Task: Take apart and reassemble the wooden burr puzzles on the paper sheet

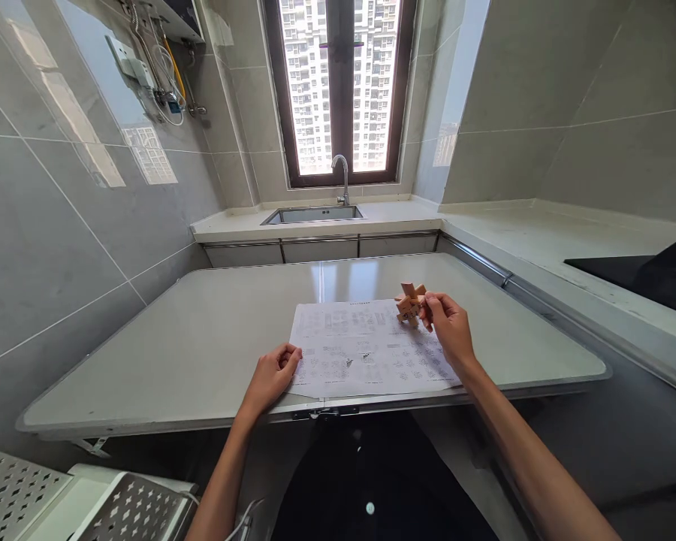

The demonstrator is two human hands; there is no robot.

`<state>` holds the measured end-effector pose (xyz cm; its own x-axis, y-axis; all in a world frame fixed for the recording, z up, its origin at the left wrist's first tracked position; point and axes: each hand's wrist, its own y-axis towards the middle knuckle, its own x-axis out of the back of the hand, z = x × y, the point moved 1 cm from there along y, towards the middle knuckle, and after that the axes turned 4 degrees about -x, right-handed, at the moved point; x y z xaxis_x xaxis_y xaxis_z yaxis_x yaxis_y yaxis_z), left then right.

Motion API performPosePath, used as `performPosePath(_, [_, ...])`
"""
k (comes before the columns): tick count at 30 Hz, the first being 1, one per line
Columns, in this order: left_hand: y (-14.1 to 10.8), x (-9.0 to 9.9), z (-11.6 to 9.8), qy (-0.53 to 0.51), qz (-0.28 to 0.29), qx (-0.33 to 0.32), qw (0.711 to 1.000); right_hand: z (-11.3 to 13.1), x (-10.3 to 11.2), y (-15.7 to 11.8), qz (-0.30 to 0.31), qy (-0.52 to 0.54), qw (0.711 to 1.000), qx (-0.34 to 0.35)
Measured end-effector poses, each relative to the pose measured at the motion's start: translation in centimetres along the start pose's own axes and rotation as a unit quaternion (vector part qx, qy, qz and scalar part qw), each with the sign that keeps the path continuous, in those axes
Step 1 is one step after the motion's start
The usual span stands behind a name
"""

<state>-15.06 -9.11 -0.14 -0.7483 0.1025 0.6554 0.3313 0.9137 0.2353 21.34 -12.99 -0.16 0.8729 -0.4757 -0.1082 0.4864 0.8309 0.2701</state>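
A wooden burr puzzle (408, 305) of interlocking light-brown sticks is at the right part of a printed instruction sheet (338, 372). My right hand (448, 323) grips one side of the puzzle between thumb and fingers. Whether the puzzle rests on the paper or hangs just above it, I cannot tell. At the sheet's left edge lies my left hand (274, 376), its fingers curled on the paper's border. Rows of small diagrams and text cover the sheet, too small to read.
The sheet lies on a pale folding table (203, 338) with a centre seam. Behind it are a counter (394, 213), a sink (312, 216) and a tap (345, 179). A black flat object (642, 274) sits on the right counter. Perforated white furniture (129, 511) stands at lower left.
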Motion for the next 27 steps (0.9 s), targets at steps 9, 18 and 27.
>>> performPosePath(9, [-0.5,-1.3,-2.8,-0.019,-0.013,-0.11,0.994,-0.2,-5.5,-6.0,0.218,0.11,0.965,-0.1])
performPosePath(18, [0.7,-4.7,-4.8,-0.182,0.151,-0.164,0.958,-1.2,-7.0,-7.6,0.304,0.135,0.933,-0.138])
performPosePath(27, [0.7,-5.1,-4.0,-0.166,0.104,-0.169,0.966,-1.5,-7.1,-7.1,0.321,0.029,0.944,-0.068])
